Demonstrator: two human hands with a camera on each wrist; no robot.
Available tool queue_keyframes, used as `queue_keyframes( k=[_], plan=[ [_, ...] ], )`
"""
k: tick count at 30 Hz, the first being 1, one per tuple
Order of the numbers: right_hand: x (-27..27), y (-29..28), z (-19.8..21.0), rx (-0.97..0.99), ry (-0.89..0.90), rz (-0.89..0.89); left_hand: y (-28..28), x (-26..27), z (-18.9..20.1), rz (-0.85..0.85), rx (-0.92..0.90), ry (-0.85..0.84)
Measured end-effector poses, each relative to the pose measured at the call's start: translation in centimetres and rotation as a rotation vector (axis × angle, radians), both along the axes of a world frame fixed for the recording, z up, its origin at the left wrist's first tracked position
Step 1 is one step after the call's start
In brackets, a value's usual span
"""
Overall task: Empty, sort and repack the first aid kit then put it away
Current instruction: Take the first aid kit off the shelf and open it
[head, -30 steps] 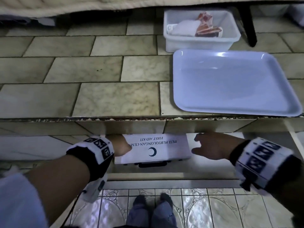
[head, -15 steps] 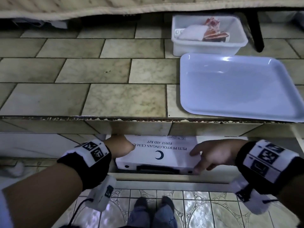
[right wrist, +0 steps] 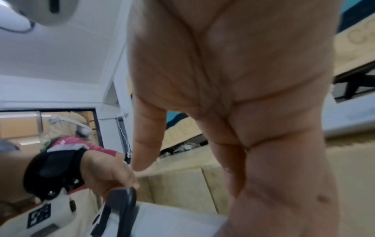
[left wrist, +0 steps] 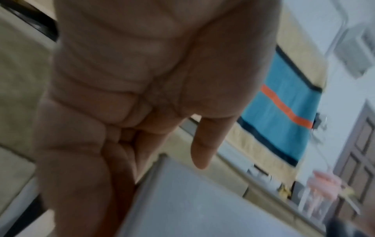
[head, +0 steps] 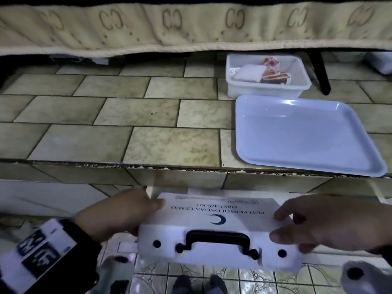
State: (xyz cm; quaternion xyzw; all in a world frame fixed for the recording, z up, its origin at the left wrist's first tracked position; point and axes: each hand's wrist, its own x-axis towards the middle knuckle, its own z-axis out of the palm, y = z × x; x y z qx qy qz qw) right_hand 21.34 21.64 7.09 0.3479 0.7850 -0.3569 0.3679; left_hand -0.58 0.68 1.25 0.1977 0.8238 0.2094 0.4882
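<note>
The person holds the first aid kit point(head: 216, 230), a closed white case, by its two short ends, in front of the tiled ledge point(head: 127, 145) and below its edge. The left hand point(head: 118, 211) grips the left end: its thumb lies on the lid and the other fingers curl under the case. The right hand point(head: 331, 223) grips the right end in the same way, with the thumb on top near the blue crescent mark point(head: 217, 219) and the fingers bent round the edge. The black handle point(head: 218, 240) of the case faces the person and nobody touches it. The print on the lid reads upside down from here. On the ledge, well apart from the case, a flat white tray point(head: 307, 134) lies to the right. Just behind it stands a white tub point(head: 267, 90) with a white roll and some red and white packets inside. A beige mattress point(head: 191, 26) hangs over the far side.
</note>
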Motion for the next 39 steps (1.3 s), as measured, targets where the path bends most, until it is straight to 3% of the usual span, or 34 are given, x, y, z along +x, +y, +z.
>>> queue_keyframes(
  k=[3, 4, 7, 11, 15, 20, 24, 25, 27, 29, 30, 31, 33, 36, 39],
  plan=[
    [0.6, -0.5, 2.6, -0.061, 0.035, -0.006, -3.6, -0.3, 2.9, 0.061, 0.102, -0.047],
    [0.6, -0.9, 3.4, -0.078, 0.079, -0.012, -4.6, -1.0, 3.5, 0.101, 0.161, -0.009],
    [-0.6, -2.1, 6.0, -0.067, 0.234, 0.044, -7.6, -3.3, 5.9, 0.195, 0.100, 0.144],
    [-4.2, -2.5, 8.9, 0.052, 0.348, 0.091, -12.8, -11.2, 3.4, 0.284, 0.188, 0.349],
    [-9.5, -2.0, 10.2, 0.131, 0.435, 0.094, -6.4, -9.5, 8.7, 0.495, 0.355, 0.361],
    [-16.0, -0.5, 5.8, 0.234, 0.610, -0.127, -0.5, -11.2, 8.3, 0.599, 0.418, 0.347],
    [-16.9, 0.3, 3.3, 0.201, 0.676, -0.212, 1.4, -11.6, 7.0, 0.672, 0.520, 0.307],
    [-16.3, 0.2, 2.9, 0.228, 0.684, -0.187, 1.3, -11.5, 6.4, 0.620, 0.503, 0.382],
    [-14.0, -0.3, 2.5, 0.379, 0.774, -0.104, 0.6, -10.4, 5.7, 0.450, 0.408, 0.764],
    [-10.8, -1.6, 2.2, 0.468, 0.998, 0.063, -0.3, -7.5, 5.5, 0.161, 0.480, 1.178],
    [-9.1, -2.2, 1.9, 0.417, 1.059, 0.167, -0.6, -5.3, 5.6, 0.000, 0.553, 1.229],
    [-7.4, -2.8, 1.3, 0.349, 1.057, 0.282, -0.8, -3.2, 5.4, -0.159, 0.610, 1.200],
    [-4.3, -3.3, -1.1, 0.236, 0.854, 0.442, -1.3, 0.0, 3.0, -0.446, 0.646, 0.969],
    [0.0, -3.3, -6.4, 0.319, 0.459, 0.542, -1.6, 3.0, -2.5, -0.761, 0.318, 0.608],
    [3.2, -3.2, -10.6, 0.467, 0.166, 0.510, -2.2, 4.3, -7.2, -0.904, -0.020, 0.554]
  ],
)
